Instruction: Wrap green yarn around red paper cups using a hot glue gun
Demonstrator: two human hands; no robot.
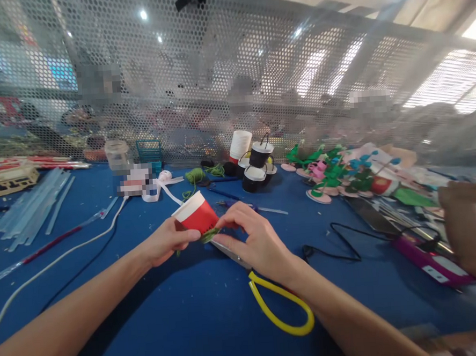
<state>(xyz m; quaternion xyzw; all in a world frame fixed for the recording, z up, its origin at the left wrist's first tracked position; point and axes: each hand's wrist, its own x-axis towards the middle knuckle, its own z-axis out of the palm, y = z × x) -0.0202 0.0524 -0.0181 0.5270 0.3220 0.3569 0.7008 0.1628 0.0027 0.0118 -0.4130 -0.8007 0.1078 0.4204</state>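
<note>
Over the near middle of the blue table (158, 322) we hold a red paper cup (195, 215), light and crushable; left hand (165, 244) fingers clamp its wall, right hand (252, 239) fingertips pinch a soft green strip (210, 234) at its base.

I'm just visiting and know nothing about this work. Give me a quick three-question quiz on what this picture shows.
1. True or false: the left hand holds a blue cup.
2. What lies on the blue table just under the right hand? A) scissors with yellow handles B) a hammer C) a paintbrush
3. Fill in: the right hand's fingertips pinch a small ____ piece at the base of the red paper cup.

Key
1. False: the cup is red with a white rim.
2. A: the yellow-handled scissors.
3. Green: the green piece.
</note>
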